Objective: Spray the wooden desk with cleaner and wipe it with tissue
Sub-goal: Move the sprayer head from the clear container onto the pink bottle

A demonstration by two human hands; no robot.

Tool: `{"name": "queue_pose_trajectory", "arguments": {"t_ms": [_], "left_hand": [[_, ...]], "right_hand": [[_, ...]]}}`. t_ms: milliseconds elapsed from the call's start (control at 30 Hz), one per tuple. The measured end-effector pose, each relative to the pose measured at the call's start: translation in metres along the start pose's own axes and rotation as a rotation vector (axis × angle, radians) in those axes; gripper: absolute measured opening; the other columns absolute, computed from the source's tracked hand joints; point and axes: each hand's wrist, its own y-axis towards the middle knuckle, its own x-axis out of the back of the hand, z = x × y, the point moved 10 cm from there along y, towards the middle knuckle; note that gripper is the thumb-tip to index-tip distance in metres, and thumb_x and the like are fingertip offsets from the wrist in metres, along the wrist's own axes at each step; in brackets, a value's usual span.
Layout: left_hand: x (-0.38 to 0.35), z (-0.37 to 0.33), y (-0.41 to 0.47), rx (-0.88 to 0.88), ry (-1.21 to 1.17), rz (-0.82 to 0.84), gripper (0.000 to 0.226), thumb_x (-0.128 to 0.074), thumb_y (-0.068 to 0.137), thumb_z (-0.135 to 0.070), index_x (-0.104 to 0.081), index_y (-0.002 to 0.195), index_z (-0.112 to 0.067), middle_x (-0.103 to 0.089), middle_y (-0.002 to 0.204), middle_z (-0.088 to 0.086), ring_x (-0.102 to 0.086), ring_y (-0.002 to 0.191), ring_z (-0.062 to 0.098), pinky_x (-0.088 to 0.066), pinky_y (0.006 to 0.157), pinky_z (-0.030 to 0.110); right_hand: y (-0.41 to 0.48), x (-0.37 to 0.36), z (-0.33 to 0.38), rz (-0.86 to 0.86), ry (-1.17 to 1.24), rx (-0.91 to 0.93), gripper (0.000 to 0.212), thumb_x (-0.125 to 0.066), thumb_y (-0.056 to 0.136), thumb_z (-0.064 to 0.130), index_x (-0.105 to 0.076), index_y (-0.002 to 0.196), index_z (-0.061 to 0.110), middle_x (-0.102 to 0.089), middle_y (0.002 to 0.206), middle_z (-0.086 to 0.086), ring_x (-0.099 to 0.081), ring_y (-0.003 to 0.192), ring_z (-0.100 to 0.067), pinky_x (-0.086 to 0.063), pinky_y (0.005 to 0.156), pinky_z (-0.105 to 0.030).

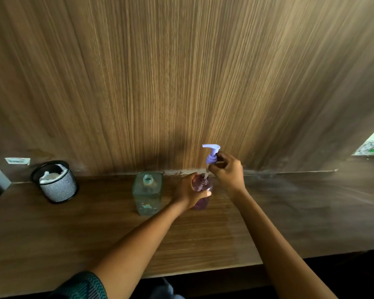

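- gripping the purple bottle (200, 202) around its body, the left hand (188, 192) has fingers and thumb curled round it; the bottle stands upright on the wooden desk (95, 234), near the back edge
- the right hand (227, 172) pinches the purple pump head (212, 156) by its collar, fingertips clamped on it, and holds it raised above the bottle's open neck
- the pump's thin tube (207, 171) runs down into that neck
- a clear square bottle (147, 195), open at the neck, stands just beside the purple one, on its left
- a black mesh cup (57, 188), well off to the left on the desk, holds white tissue (50, 175)
- a wood-grain panel (181, 72) rises behind the desk
- a patterned teal sleeve (82, 285) shows at the lower left
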Motion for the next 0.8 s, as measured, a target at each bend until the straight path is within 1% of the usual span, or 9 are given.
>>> {"name": "queue_pose_trajectory", "arguments": {"t_ms": [133,300,400,467,533,567,633,733,800], "left_hand": [[0.002,-0.001,-0.003,-0.035,-0.044,-0.012,0.078,-0.073,0.051,-0.040,-0.055,0.121,-0.011,-0.065,0.119,0.003,-0.061,0.107,0.017,-0.047,0.097,0.034],[0.001,-0.002,-0.001,-0.060,-0.024,0.004,0.068,-0.073,0.052,-0.046,-0.058,0.113,-0.018,-0.068,0.111,0.001,-0.063,0.101,0.017,-0.050,0.091,0.037],[0.002,-0.002,-0.001,-0.077,-0.068,-0.027,0.048,-0.081,0.062,-0.026,-0.062,0.105,-0.016,-0.069,0.100,0.000,-0.063,0.094,0.016,-0.049,0.086,0.034],[0.002,-0.003,-0.001,-0.088,-0.118,-0.046,0.044,-0.082,0.063,-0.014,-0.064,0.103,-0.015,-0.065,0.092,-0.001,-0.060,0.088,0.013,-0.047,0.083,0.031],[0.002,-0.002,0.000,-0.091,-0.165,-0.059,0.043,-0.082,0.060,-0.012,-0.062,0.095,-0.025,-0.064,0.089,-0.002,-0.059,0.084,0.014,-0.049,0.082,0.034],[0.002,-0.002,-0.001,-0.084,-0.182,-0.060,0.043,-0.082,0.059,-0.012,-0.061,0.093,-0.028,-0.065,0.087,-0.001,-0.059,0.082,0.014,-0.049,0.079,0.035],[0.001,0.001,0.001,-0.082,-0.186,-0.057,0.041,-0.081,0.059,-0.012,-0.062,0.093,-0.024,-0.065,0.082,0.000,-0.058,0.078,0.013,-0.045,0.073,0.030],[0.000,0.002,-0.001,-0.059,-0.273,-0.068,0.036,-0.077,0.058,-0.015,-0.061,0.089,-0.026,-0.064,0.074,-0.004,-0.056,0.076,0.012,-0.044,0.065,0.028],[0.001,0.004,-0.001,-0.035,-0.299,-0.091,0.031,-0.071,0.071,-0.007,-0.064,0.098,-0.022,-0.065,0.080,-0.003,-0.059,0.083,0.013,-0.047,0.073,0.029]], "right_hand": [[0.005,-0.001,0.005,0.009,-0.063,0.005,0.022,-0.066,0.075,-0.001,-0.067,0.095,0.006,-0.067,0.082,-0.002,-0.062,0.075,-0.014,-0.047,0.065,-0.015],[0.004,-0.012,0.001,0.096,-0.183,0.010,0.024,-0.067,0.075,0.000,-0.067,0.099,0.005,-0.071,0.090,-0.006,-0.066,0.083,-0.017,-0.054,0.075,-0.028],[-0.002,-0.022,-0.019,0.142,-0.249,-0.029,0.022,-0.066,0.074,0.002,-0.068,0.096,0.007,-0.073,0.087,-0.008,-0.068,0.080,-0.022,-0.054,0.071,-0.033],[-0.006,-0.027,-0.032,0.156,-0.290,-0.048,0.025,-0.067,0.074,0.008,-0.067,0.098,0.010,-0.073,0.089,-0.007,-0.067,0.082,-0.022,-0.052,0.067,-0.031],[-0.007,-0.028,-0.038,0.133,-0.298,-0.053,0.026,-0.068,0.074,0.011,-0.066,0.100,0.012,-0.073,0.091,-0.007,-0.066,0.084,-0.022,-0.052,0.069,-0.031],[-0.007,-0.029,-0.040,0.122,-0.299,-0.061,0.026,-0.068,0.074,0.012,-0.066,0.100,0.013,-0.073,0.092,-0.006,-0.066,0.086,-0.023,-0.053,0.072,-0.036],[-0.008,-0.030,-0.042,0.105,-0.311,-0.079,0.026,-0.067,0.073,0.014,-0.064,0.099,0.017,-0.072,0.093,-0.006,-0.066,0.088,-0.026,-0.054,0.076,-0.044],[-0.011,-0.029,-0.045,0.071,-0.321,-0.111,0.025,-0.068,0.074,0.018,-0.062,0.098,0.017,-0.072,0.094,-0.005,-0.066,0.088,-0.025,-0.053,0.075,-0.042],[-0.015,-0.026,-0.047,0.024,-0.306,-0.141,0.025,-0.071,0.073,0.023,-0.058,0.094,0.016,-0.069,0.090,0.000,-0.064,0.084,-0.021,-0.049,0.070,-0.035]]}}
